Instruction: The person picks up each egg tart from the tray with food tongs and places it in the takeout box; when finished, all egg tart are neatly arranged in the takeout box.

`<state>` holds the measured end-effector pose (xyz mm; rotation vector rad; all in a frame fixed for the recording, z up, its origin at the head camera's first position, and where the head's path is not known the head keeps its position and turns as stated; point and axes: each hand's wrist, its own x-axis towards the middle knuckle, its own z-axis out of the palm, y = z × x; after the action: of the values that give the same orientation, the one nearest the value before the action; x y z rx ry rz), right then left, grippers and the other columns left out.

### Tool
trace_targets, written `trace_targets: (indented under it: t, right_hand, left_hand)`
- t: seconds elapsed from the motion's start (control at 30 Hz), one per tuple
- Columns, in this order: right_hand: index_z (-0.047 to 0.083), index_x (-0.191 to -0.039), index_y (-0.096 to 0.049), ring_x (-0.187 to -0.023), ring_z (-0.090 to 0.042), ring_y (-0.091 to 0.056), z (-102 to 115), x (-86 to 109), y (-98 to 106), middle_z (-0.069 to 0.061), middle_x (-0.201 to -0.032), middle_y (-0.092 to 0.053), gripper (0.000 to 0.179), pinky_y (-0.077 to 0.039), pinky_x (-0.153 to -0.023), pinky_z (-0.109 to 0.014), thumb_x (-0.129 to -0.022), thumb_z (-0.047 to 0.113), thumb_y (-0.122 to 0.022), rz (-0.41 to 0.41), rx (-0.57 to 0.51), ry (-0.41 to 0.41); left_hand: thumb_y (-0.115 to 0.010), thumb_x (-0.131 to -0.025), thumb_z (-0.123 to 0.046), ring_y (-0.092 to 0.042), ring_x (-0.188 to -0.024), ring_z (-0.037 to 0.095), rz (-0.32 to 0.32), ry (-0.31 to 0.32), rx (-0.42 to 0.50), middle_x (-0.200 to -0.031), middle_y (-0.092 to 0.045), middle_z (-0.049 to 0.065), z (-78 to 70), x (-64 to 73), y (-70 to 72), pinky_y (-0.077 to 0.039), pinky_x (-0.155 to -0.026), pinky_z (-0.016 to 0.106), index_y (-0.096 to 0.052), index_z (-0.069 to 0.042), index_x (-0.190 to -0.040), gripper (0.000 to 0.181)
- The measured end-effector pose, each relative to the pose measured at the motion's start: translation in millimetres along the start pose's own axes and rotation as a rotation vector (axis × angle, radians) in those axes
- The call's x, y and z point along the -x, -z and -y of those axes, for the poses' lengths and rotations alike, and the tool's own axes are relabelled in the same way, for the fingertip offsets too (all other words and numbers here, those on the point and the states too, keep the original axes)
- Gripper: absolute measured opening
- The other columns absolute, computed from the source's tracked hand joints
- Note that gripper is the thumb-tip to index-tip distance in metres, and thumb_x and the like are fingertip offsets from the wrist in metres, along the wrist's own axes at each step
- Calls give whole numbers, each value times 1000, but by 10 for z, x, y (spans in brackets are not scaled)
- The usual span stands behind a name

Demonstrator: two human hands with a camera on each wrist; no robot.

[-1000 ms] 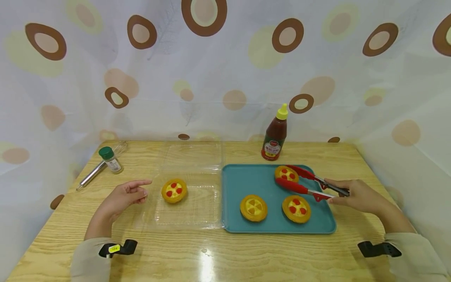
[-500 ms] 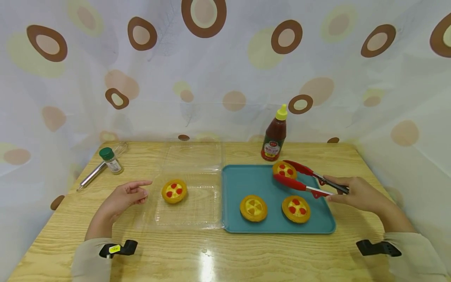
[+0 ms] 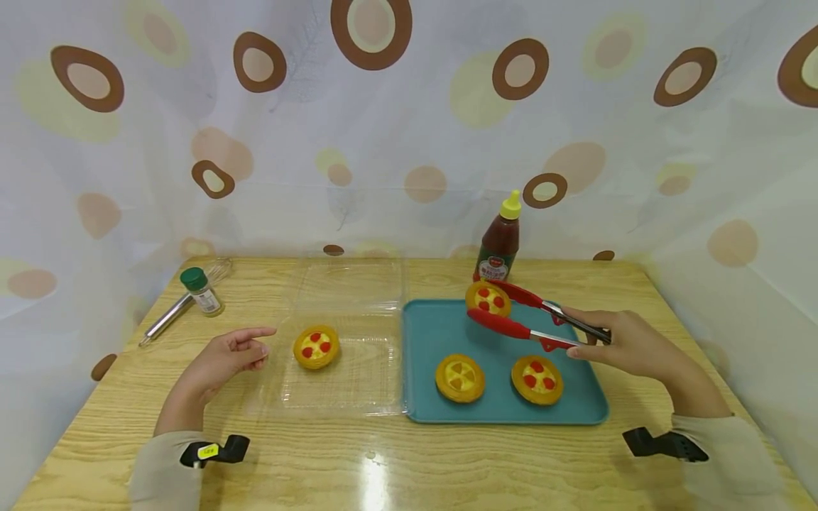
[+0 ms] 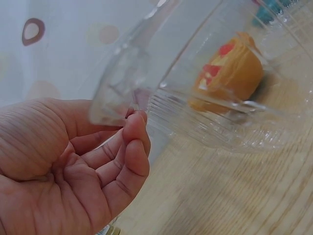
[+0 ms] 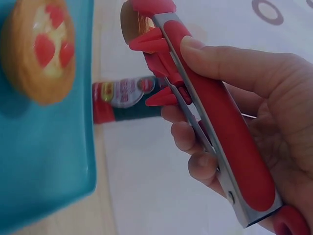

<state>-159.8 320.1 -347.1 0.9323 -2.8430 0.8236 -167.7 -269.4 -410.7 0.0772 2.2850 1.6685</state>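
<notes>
Far L: metal whisk (image 3: 167, 318) lies slanted, green-capped shaker (image 3: 203, 291) just beside it. Next, nearer, L hand (image 3: 226, 355): forearm in from near L, index straight & pointing R, other fingers bent in twd palm. Fingertips at L edge of clear container (image 3: 364, 376); can't tell if they pinch the rim or only touch/rest by it. Container sits open, lid on far side, w/ boxed tart (image 3: 316, 346) (3 red bits) in its L half.

R of that, right alongside: teal tray (image 3: 434, 333). Yellow-wedge tart (image 3: 460, 378) on its near L part. Held tart (image 3: 488, 301), red-topped, is up over tray's far edge, btwn tips of red tongs (image 3: 501, 324). Sauce bottle (image 3: 500, 238), yellow cap, stands just beyond. Near-R tart (image 3: 537, 380), also red-topped, lies on tray.

Far end R: R hand (image 3: 629, 346) grasps tongs, forearm in from near R, hand angled L & away; thumb flat along one handle, fingers curled round the other.
</notes>
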Motion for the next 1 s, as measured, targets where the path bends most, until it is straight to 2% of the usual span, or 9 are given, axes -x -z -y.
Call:
trace_targets:
  t: [0.23,0.47,0.7,1.0]
  right_hand:
    - [-2,-136,-49,-44,1,-24,185,-219,-51,13,-56,-29,61,-30,-42,-21,-83,18,-73,54,-66,-12]
    - [-1,-135,-51,-47,0,-24,369,-438,-199,12,-60,-32,60,-29,-44,-21,-83,19,-74,79,-136,37]
    - [-1,-134,-51,-49,-1,-25,479,-606,-365,12,-61,-37,60,-29,-47,-20,-83,21,-74,89,-110,111]
    - [2,-137,-49,-51,-4,-28,630,-828,-487,8,-63,-43,61,-26,-48,-22,-85,28,-71,184,-88,68]
  left_hand:
    - [-56,-96,-15,-57,-77,12,-2,4,-7,-87,-60,7,17,12,14,-51,-77,28,-40,6,-140,51]
    - [-56,-96,-14,-57,-78,13,7,-17,-5,-86,-59,4,-7,10,5,-51,-76,27,-38,7,-140,52]
    - [-55,-96,-10,-58,-79,17,4,-11,6,-90,-59,8,11,-2,-1,-51,-78,29,-38,5,-141,50]
    - [-55,-96,-12,-58,-78,15,14,-18,20,-88,-60,6,10,1,0,-51,-77,29,-37,7,-141,52]
